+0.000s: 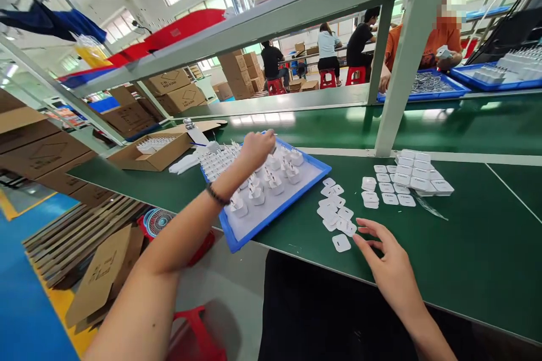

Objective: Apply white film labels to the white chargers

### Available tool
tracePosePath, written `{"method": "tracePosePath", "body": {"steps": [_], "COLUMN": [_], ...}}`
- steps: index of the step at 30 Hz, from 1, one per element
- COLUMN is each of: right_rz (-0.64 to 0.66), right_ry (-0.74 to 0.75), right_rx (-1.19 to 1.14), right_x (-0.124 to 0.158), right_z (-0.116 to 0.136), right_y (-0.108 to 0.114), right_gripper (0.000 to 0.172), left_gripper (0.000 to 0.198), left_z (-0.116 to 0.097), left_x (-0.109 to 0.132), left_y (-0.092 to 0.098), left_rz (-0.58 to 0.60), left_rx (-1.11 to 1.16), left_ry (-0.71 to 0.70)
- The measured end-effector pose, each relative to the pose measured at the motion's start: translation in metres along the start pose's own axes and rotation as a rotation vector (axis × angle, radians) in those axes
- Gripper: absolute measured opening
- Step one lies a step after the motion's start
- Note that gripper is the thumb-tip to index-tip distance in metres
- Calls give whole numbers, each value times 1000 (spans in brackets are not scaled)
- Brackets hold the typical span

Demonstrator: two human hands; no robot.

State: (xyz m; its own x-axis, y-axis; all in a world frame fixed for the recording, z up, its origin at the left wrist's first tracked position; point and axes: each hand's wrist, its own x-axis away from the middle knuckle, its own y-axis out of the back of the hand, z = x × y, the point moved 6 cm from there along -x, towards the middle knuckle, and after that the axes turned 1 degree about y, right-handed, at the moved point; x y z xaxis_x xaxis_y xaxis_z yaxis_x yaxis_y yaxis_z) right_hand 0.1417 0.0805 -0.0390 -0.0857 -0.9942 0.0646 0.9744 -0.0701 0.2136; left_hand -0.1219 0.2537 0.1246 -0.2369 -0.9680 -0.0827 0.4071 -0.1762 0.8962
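Note:
My left hand (257, 149) reaches over a blue-rimmed tray (271, 224), fingers closed; whatever they hold is hidden. In that tray stand rows of white plug housings with metal pins, such as this plug housing (274, 181) nearest the front. Beside the tray, thin white square covers (334, 208) lie in a loose, overlapping spread. One separate cover (341, 243) lies closest to the table's front edge. My right hand (387, 256) is at the right side of this spread, thumb and forefinger apart, fingertips close to a cover; whether they touch it I cannot tell.
Stacked white covers (417, 172) sit further right on the green table (478, 254). Left of the tray is an open cardboard box (158, 161) with white parts. A shelf post (398, 62) rises behind. Across the bench a co-worker (444, 39) handles white parts beside blue trays.

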Motion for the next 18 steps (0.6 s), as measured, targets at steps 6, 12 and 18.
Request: {"method": "tracePosePath", "body": {"steps": [6, 12, 18], "right_rz": [45, 8, 10], "right_ry": [105, 142, 109], "right_rx": [-155, -287, -375], "right_x": [-12, -14, -14], "right_z": [-2, 5, 4], "right_y": [-3, 1, 3], "right_gripper": [39, 36, 34], "left_gripper": [34, 34, 36], "left_z": [21, 14, 2], "left_x": [-82, -130, -152], "left_y": [-34, -46, -55], "left_rz": [134, 122, 87], "left_rx": [-85, -105, -34], "left_ry": [-72, -251, -315]}}
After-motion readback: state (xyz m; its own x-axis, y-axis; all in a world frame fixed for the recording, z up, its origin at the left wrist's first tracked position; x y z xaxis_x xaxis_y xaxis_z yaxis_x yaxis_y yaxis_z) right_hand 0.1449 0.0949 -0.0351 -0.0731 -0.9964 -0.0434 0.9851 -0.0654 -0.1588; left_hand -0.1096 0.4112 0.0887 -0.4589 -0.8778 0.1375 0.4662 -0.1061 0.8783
